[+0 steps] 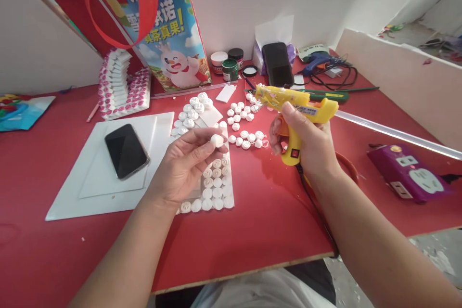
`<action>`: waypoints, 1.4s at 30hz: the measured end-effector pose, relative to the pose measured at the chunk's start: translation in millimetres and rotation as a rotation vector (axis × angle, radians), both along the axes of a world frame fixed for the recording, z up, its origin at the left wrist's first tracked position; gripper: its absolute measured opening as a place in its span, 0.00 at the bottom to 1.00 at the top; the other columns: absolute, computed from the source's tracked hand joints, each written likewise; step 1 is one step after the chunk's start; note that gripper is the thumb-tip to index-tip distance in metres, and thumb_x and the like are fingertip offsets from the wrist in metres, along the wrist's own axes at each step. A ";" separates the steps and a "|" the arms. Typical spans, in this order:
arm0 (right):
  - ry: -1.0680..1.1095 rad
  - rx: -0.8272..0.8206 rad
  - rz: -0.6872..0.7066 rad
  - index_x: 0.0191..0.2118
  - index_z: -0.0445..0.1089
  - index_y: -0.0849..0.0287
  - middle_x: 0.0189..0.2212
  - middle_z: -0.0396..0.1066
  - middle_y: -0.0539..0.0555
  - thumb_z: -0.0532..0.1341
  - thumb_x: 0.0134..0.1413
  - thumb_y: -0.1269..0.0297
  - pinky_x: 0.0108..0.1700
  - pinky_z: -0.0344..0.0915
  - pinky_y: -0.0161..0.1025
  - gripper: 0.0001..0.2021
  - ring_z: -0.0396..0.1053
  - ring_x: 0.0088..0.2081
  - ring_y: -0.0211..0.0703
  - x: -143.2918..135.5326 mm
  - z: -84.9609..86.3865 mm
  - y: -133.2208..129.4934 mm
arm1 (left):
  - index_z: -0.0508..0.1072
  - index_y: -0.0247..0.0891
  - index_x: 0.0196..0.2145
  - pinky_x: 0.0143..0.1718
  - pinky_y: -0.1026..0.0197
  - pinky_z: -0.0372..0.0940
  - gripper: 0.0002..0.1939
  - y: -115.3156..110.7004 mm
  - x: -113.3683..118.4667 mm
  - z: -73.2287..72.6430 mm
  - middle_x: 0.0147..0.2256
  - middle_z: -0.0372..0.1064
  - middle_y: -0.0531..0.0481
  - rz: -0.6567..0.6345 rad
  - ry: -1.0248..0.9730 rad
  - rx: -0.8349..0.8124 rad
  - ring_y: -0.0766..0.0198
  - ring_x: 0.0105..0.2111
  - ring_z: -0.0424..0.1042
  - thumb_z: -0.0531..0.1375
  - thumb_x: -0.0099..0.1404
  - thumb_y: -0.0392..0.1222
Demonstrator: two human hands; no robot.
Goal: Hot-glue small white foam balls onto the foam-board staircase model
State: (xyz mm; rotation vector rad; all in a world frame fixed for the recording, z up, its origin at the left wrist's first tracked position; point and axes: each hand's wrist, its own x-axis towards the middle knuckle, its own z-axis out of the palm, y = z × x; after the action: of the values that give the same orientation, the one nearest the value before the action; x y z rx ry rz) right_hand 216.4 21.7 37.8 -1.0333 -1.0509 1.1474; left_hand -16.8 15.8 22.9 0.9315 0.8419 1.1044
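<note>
Between the thumb and fingers of my left hand [184, 161] is a small white paper rosette [217, 141]. My right hand [310, 139] grips a yellow hot glue gun [294, 106], its nozzle pointing left and a long clear glue stick [397, 132] coming out of its rear. Under and behind my left hand lies a white board [231, 187] edged with rows of rosettes, partly hidden by the hand. Loose rosettes [245, 139] lie in groups on the red table between my hands.
A black phone [126, 150] rests on white foam boards [72, 192] at left. Behind stand a pink-and-white rosette piece [124, 86], a printed bag [173, 33] and paint jars [230, 70]. At right are a purple power socket [411, 173], a blue glue gun [321, 63] and a green cutter [325, 95].
</note>
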 end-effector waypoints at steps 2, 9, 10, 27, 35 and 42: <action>-0.018 -0.007 -0.002 0.29 0.67 0.54 0.20 0.68 0.47 0.68 0.62 0.50 0.19 0.61 0.38 0.17 0.64 0.16 0.36 0.1 -0.1 -0.1 | 0.85 0.43 0.42 0.40 0.71 0.73 0.09 -0.5 -0.5 -2.6 0.38 0.78 0.52 0.050 0.121 0.152 0.70 0.35 0.77 0.73 0.63 0.36; -0.107 0.001 0.030 0.30 0.66 0.54 0.22 0.66 0.48 0.65 0.65 0.45 0.21 0.62 0.38 0.20 0.64 0.18 0.36 1.0 -1.7 -1.6 | 0.79 0.39 0.51 0.44 0.61 0.70 0.14 -4.8 1.8 -6.4 0.42 0.72 0.49 0.278 0.868 0.905 0.67 0.36 0.72 0.65 0.68 0.30; -0.115 -0.008 0.037 0.31 0.67 0.54 0.22 0.66 0.49 0.65 0.65 0.45 0.21 0.62 0.38 0.20 0.64 0.18 0.36 0.8 -1.7 -1.9 | 0.77 0.39 0.53 0.44 0.60 0.70 0.16 -5.0 1.8 -6.2 0.41 0.72 0.48 0.302 0.951 0.953 0.66 0.35 0.72 0.64 0.69 0.30; -0.053 -0.081 0.329 0.29 0.76 0.58 0.24 0.75 0.52 0.72 0.58 0.48 0.24 0.68 0.39 0.18 0.71 0.22 0.40 7.5 8.0 -6.0 | 0.85 0.37 0.39 0.45 0.67 0.77 0.10 -10.4 20.8 3.6 0.37 0.82 0.51 0.102 -0.081 -0.154 0.67 0.36 0.82 0.75 0.58 0.36; -0.123 -0.059 0.334 0.23 0.72 0.57 0.18 0.70 0.50 0.72 0.58 0.45 0.23 0.68 0.40 0.23 0.69 0.19 0.40 12.1 16.7 -9.2 | 0.85 0.34 0.41 0.44 0.72 0.76 0.10 -8.7 20.6 0.9 0.38 0.83 0.49 0.078 -0.233 -0.287 0.69 0.36 0.82 0.72 0.61 0.30; -0.227 -0.112 0.408 0.19 0.71 0.58 0.14 0.68 0.50 0.74 0.52 0.41 0.22 0.64 0.39 0.27 0.67 0.17 0.39 12.3 23.1 -11.7 | 0.83 0.32 0.42 0.43 0.72 0.76 0.09 -5.2 19.3 -2.3 0.36 0.81 0.49 0.107 -0.257 -0.307 0.69 0.37 0.82 0.69 0.63 0.27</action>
State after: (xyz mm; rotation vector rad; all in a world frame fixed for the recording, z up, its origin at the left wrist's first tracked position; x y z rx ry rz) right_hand 228.6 10.0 60.9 -1.0848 -1.4366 1.4529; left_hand 2.5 10.5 20.6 0.4825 0.8263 1.1203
